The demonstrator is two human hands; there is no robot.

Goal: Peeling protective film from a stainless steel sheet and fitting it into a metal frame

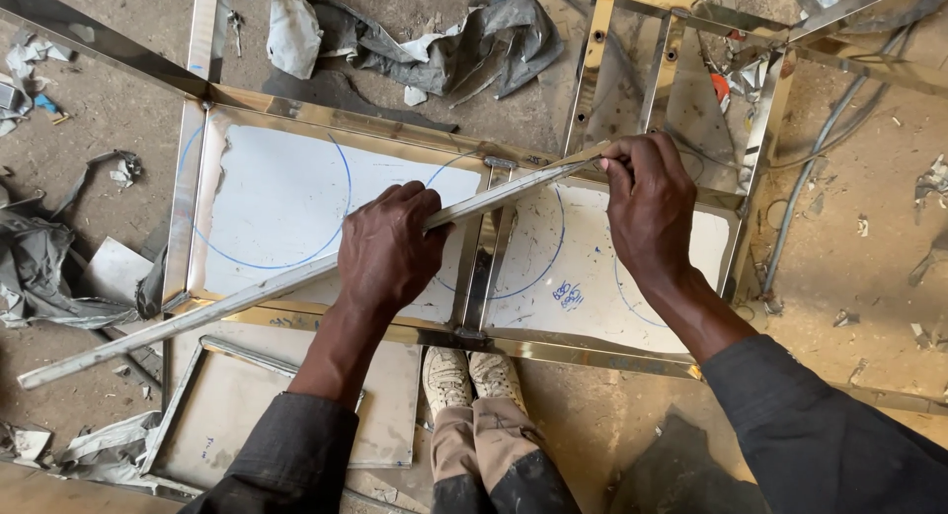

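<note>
The person's dark sleeves and pale, dusty shoes (472,378) are filling the bottom of the view, planted on the workshop floor (869,228) just below a shiny steel frame (188,188). The left hand (387,247) is wrapping its fingers (410,203) closed around the middle of a long, thin metal strip (197,315), which is running slantwise from the lower left up to the right. The right hand (647,203) is pinching the strip's upper end between thumb and fingertips, near where it is meeting the frame's far rail. Under the frame, a white sheet (276,203) marked with blue circles is lying flat, and the strip is crossing just above it and over the frame's middle crossbar (486,267). A crumpled grey tarp (444,45) and torn scraps are lying further off.

By the look of it, the strip is being laid across the frame to check its fit or position. The next move seems to call for both hands keeping the strip steady while its upper end is being lined up with the rail.
</note>
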